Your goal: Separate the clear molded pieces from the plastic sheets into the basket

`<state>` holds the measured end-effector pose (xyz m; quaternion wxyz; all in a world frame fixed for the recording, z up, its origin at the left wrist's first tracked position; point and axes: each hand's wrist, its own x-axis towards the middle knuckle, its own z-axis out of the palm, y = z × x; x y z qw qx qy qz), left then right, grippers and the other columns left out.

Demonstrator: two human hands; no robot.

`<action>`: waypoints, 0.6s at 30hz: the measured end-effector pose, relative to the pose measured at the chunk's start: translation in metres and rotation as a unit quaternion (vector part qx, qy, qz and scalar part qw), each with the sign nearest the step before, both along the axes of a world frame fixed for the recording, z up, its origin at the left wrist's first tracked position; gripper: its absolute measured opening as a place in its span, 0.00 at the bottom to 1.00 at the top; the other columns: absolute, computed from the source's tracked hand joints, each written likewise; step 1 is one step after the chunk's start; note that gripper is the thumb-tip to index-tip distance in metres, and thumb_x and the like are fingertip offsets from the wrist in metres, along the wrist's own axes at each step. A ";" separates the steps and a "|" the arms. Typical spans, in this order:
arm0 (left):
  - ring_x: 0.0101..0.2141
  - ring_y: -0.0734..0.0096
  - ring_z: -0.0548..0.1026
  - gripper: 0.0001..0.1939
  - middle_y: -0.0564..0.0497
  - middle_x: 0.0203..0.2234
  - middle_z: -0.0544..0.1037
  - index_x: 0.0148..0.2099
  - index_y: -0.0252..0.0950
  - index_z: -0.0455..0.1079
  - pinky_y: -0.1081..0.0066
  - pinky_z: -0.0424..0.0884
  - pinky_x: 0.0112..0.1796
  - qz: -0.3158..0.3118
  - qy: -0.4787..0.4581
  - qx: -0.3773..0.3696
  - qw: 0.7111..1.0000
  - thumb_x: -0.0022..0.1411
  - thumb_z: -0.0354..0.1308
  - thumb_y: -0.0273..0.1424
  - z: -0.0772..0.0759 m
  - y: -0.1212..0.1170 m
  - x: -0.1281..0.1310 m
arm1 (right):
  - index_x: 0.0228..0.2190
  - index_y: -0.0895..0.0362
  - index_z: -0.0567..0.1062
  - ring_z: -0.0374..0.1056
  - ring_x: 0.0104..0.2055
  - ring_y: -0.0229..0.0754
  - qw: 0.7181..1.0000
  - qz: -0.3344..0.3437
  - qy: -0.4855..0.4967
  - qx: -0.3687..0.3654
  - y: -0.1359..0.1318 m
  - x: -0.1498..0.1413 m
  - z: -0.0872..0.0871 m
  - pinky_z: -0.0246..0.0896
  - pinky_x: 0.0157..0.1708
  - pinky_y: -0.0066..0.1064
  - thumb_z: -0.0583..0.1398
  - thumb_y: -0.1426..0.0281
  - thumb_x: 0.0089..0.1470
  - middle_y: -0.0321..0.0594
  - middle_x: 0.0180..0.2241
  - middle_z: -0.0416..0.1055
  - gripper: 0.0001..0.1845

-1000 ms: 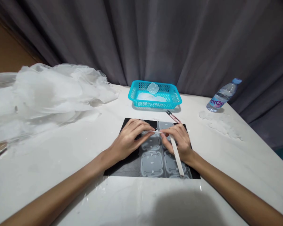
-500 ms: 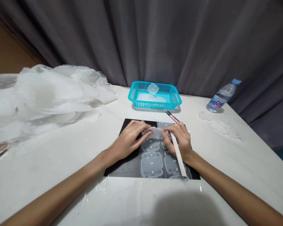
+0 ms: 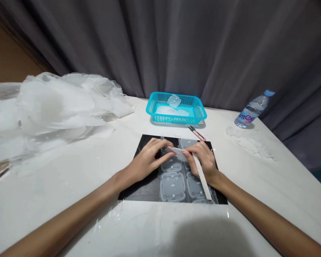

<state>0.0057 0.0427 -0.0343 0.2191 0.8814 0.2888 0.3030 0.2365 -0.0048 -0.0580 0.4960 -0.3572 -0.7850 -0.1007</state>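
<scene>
Between my two hands is a small translucent white plastic piece (image 3: 179,154), held a little above a black sheet. My left hand (image 3: 153,151) pinches its left edge between thumb and fingers. With thumb and forefinger, my right hand (image 3: 202,157) grips the right edge, and a flat white stick (image 3: 203,178) is tucked in the same hand, pointing toward me. Under the hands, the black sheet (image 3: 144,189) bears several translucent rounded-square pieces (image 3: 172,187) with small holes and slots. Part of them is hidden by my hands.
A turquoise basket (image 3: 179,119) behind the sheet contains translucent pieces. Pink-handled thread snips (image 3: 196,133) lie before it. A water bottle (image 3: 251,110) stands at right, near thin clear scraps (image 3: 253,142). A large heap of white film (image 3: 56,110) covers the left; a grey curtain (image 3: 176,46) hangs behind.
The white piece between my hands has tilted and shifted slightly, now sloping down to the right. Both hands stay in nearly the same place, and the white stick remains in my right hand.
</scene>
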 end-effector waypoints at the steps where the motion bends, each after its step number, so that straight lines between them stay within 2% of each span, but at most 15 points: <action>1: 0.45 0.64 0.74 0.06 0.52 0.42 0.79 0.49 0.40 0.72 0.67 0.69 0.47 0.005 -0.013 -0.007 1.000 0.75 0.57 0.35 -0.001 0.000 0.000 | 0.41 0.55 0.71 0.65 0.31 0.42 1.000 -0.004 0.002 0.000 0.000 0.000 0.000 0.63 0.33 0.35 0.60 0.78 0.65 0.39 0.30 0.73 0.07; 5: 0.42 0.65 0.74 0.05 0.52 0.38 0.79 0.46 0.40 0.72 0.68 0.69 0.45 0.008 -0.032 0.004 0.999 0.74 0.59 0.35 0.001 -0.001 0.001 | 0.39 0.55 0.72 0.65 0.31 0.43 0.999 -0.029 0.012 -0.015 0.000 0.000 0.002 0.63 0.34 0.36 0.59 0.78 0.65 0.39 0.29 0.71 0.05; 13: 0.37 0.66 0.73 0.04 0.52 0.34 0.78 0.46 0.38 0.73 0.65 0.66 0.45 -0.005 -0.006 0.074 0.997 0.74 0.58 0.31 0.006 0.001 0.001 | 0.46 0.56 0.75 0.66 0.33 0.43 0.998 -0.043 0.013 -0.039 0.000 0.002 -0.002 0.66 0.39 0.38 0.58 0.71 0.69 0.39 0.31 0.70 0.07; 18: 0.38 0.66 0.75 0.04 0.51 0.37 0.80 0.48 0.38 0.73 0.64 0.64 0.46 0.002 -0.004 0.096 0.995 0.75 0.58 0.31 0.007 0.001 0.001 | 0.57 0.57 0.73 0.66 0.37 0.47 0.996 -0.060 0.000 -0.069 0.000 0.003 -0.002 0.66 0.42 0.40 0.47 0.61 0.74 0.42 0.34 0.68 0.22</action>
